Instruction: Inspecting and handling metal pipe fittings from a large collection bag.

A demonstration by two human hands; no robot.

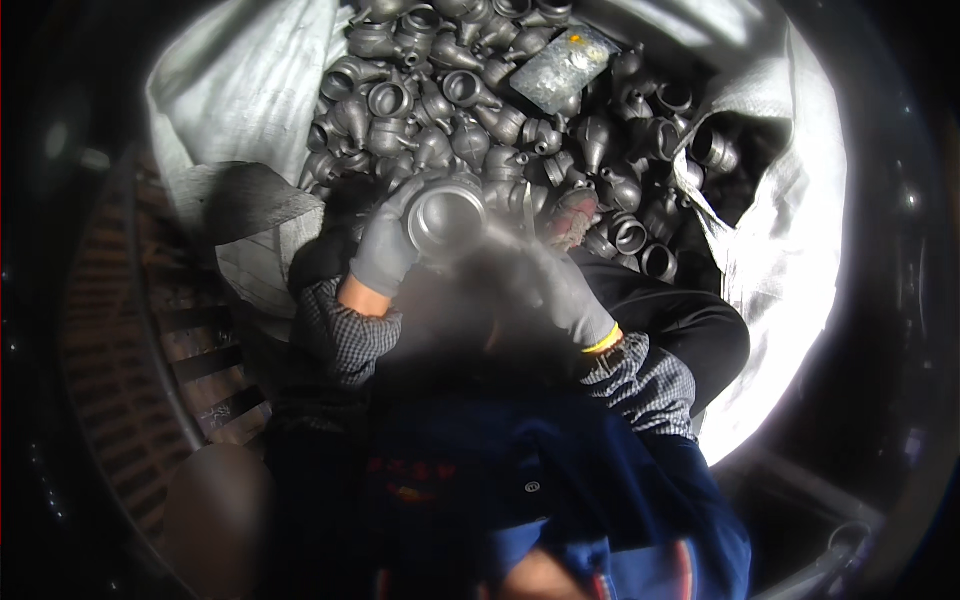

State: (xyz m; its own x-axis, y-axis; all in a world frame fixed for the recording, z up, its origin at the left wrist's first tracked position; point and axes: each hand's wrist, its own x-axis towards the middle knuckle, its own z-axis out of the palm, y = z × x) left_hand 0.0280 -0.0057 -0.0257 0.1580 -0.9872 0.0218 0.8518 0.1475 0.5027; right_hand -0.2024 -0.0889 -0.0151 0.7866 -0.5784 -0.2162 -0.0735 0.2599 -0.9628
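Observation:
My left hand (386, 250), in a grey glove, is closed around a grey metal casting (418, 236). The casting's round, wide mouth faces up, and its lower part is lost in shadow and blur. Just right of it is my right hand (572, 298), also in a grey glove, with a yellow cuff edge. A thin, pale, blade-like tool (529, 208) rises from its blurred fingers; its exact kind is unclear. Beyond both hands lies a heap of similar castings (470, 140), several with round mouths and narrow necks.
A large white woven sack (775, 260) surrounds the heap, its rim folded down. A flat grey metal plate (562, 70) rests on the castings. Wooden slats (210, 365) lie at left. My dark-trousered leg (680, 320) is bent at right, near a worn reddish shoe-like thing (573, 217).

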